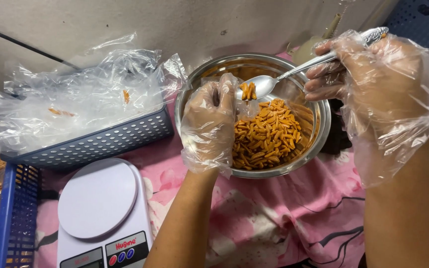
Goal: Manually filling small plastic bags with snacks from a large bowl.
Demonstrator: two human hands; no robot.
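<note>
A steel bowl (319, 134) holds a heap of orange snack sticks (266, 136). My right hand (373, 79), in a loose clear plastic glove, grips the handle of a metal spoon (261, 85) that carries a few orange sticks. My left hand (209, 124), also gloved, is closed around a small clear plastic bag (247, 101) held open over the bowl. The spoon's bowl sits at the bag's mouth.
A white kitchen scale (100, 208) stands at the lower left on a pink floral cloth (284, 218). Behind it a grey-blue basket (100, 141) holds crumpled clear bags. A blue basket (16, 213) at the left edge has filled snack packets beside it.
</note>
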